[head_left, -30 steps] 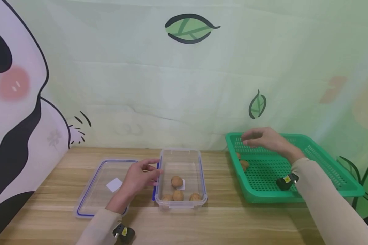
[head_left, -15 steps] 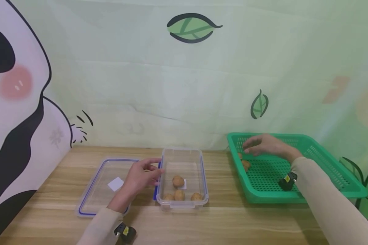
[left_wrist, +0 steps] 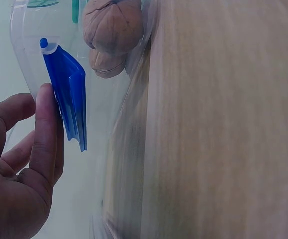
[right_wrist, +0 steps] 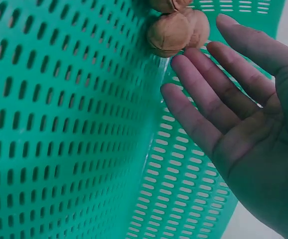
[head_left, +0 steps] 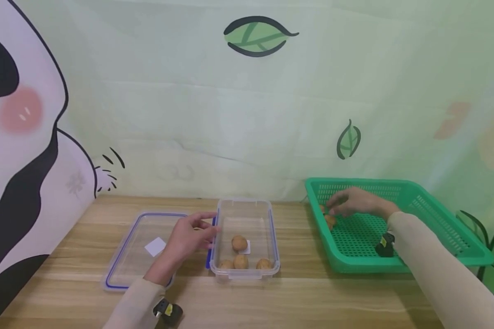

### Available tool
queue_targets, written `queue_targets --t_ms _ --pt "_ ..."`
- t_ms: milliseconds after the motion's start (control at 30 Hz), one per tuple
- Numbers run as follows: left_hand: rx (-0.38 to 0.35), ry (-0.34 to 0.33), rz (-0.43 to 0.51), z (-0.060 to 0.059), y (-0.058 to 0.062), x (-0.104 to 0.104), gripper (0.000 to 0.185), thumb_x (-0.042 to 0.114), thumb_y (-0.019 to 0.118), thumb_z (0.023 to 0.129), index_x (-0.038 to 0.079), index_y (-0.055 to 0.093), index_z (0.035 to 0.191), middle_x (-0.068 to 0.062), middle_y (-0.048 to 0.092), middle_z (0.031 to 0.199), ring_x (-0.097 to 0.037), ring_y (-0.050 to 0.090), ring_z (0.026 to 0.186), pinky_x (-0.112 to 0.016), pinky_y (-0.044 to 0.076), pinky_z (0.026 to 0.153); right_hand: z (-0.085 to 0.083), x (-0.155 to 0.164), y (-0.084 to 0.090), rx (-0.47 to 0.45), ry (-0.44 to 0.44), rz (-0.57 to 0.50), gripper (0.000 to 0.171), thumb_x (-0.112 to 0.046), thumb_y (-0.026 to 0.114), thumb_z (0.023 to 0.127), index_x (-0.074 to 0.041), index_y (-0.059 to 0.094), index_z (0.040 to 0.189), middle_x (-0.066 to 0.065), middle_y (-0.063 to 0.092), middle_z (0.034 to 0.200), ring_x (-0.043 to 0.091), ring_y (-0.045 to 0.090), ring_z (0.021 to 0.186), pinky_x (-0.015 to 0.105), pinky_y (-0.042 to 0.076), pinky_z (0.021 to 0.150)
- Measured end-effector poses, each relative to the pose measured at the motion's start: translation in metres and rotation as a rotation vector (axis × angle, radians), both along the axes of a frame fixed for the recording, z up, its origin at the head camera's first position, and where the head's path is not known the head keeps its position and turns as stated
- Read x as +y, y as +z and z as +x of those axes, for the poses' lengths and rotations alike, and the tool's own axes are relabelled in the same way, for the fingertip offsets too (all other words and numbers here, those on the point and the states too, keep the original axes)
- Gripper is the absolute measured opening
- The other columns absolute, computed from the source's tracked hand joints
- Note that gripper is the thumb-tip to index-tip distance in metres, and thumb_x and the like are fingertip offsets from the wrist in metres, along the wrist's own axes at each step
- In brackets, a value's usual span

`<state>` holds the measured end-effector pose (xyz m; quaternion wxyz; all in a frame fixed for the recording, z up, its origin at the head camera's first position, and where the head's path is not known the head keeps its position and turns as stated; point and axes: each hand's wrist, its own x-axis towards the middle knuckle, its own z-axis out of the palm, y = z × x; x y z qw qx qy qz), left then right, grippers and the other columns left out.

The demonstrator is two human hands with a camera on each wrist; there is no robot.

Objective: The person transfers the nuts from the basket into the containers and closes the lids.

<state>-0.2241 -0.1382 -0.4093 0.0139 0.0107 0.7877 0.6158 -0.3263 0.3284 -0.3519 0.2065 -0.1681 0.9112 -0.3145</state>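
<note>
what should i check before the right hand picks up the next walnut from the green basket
1. Right hand empty, fingers straight: ok.
2. Walnut within reach, just beyond the fingertips: ok.
3. Contact with that walnut: cannot tell.
4. Clear box open, lid lying beside it: ok.
5. Room in the box beside its four walnuts: ok.
6. Left hand steadying the box at its blue latch: ok.

In the right wrist view a second walnut [right_wrist: 169, 4] at twelve o'clock is cut off by the top edge; in the head view the right hand [head_left: 356, 202] partly hides the basket's walnuts [head_left: 330, 221]
</note>
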Motion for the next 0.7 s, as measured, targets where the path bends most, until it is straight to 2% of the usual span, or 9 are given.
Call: queue_targets --t_ms 300,700 --pt "0.005 -0.005 -0.007 -0.0002 0.0007 -0.0002 0.045 0.006 0.077 0.098 0.001 0.065 0.142 -0.019 0.067 0.108 -0.021 0.071 0.079 -0.035 0.068 0.071 0.0013 -0.0030 -0.0065 -0.028 0.003 0.059 0.042 -0.024 0.075 0.100 0.002 0.069 0.133 0.021 0.066 0.136 0.034 0.070 0.112 0.051 0.062 0.096" --pt "-0.005 -0.001 -0.006 -0.0003 0.0009 -0.0002 0.046 0.006 0.077 0.098 0.002 0.065 0.142 -0.019 0.067 0.109 -0.021 0.072 0.079 -0.034 0.068 0.070 -0.0011 -0.0044 -0.0100 -0.032 0.007 0.054 0.041 -0.016 0.079 0.096 0.008 0.069 0.128 0.018 0.073 0.121 0.033 0.071 0.110 0.050 0.064 0.092"
